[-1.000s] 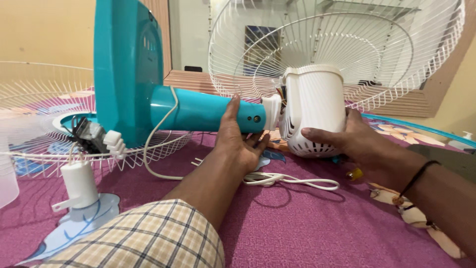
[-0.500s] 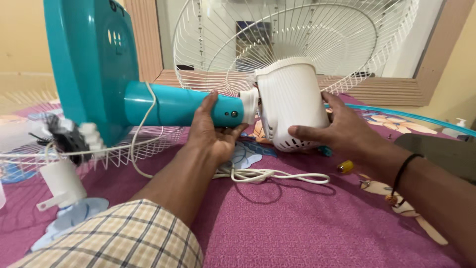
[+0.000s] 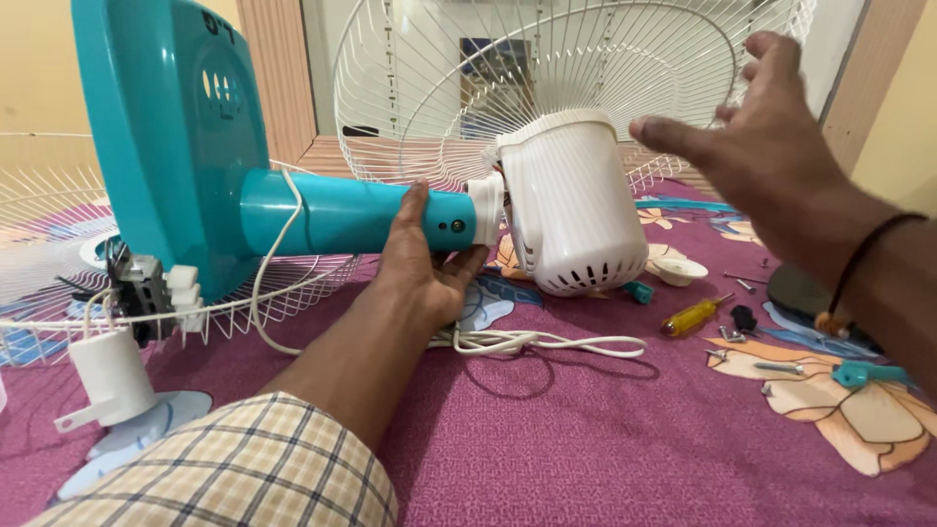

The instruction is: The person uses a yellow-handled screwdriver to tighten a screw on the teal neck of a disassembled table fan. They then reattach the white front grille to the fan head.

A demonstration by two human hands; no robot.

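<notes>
Left hand gripped teal fan stem, fingers wrapped under it | right hand hovered open, fingers spread, just beside white motor housing | fan lay sideways over purple cloth, white cord beneath.

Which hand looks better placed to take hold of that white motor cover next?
Probably the right hand: it hovers open and free beside the white motor cover, while the left hand is gripping the teal fan neck.

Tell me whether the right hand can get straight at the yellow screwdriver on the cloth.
Probably yes. The right hand is open and raised in the air, holding nothing, and the yellow screwdriver lies uncovered on the purple cloth below it, beside the white motor housing.
</notes>
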